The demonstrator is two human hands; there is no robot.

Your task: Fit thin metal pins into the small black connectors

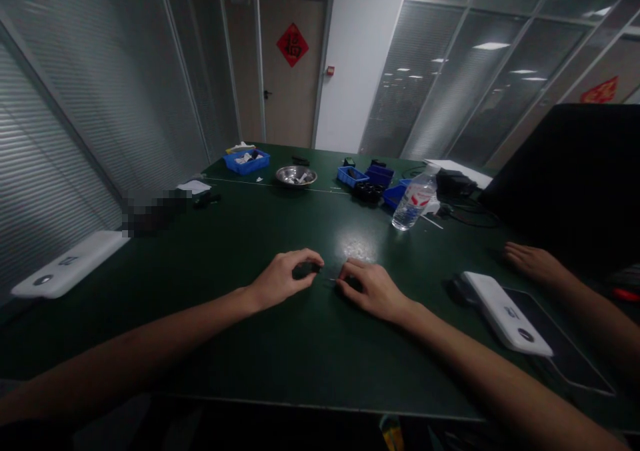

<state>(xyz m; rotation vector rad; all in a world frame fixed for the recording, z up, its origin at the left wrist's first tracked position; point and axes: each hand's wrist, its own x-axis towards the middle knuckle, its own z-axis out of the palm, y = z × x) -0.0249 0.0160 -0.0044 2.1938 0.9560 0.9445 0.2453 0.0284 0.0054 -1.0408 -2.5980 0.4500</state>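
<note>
Over the green table [310, 344], my left hand [280, 279] has its thumb and index finger curled together in a pinch. A small dark bit shows at those fingertips, too small to name. Close on its right, my right hand [370, 287] is also closed in a pinch. From its fingertips a thin, pale, needle-like piece [331, 279] points toward the left hand. A narrow gap separates the two hands, and both rest low at the table surface.
A water bottle [415, 201] stands ahead on the right, near blue bins [353, 176]. Farther back are a metal bowl [296, 177] and a blue basket [247, 162]. White power banks lie left [70, 264] and right [507, 311]. Another person's hand [535, 262] rests at far right.
</note>
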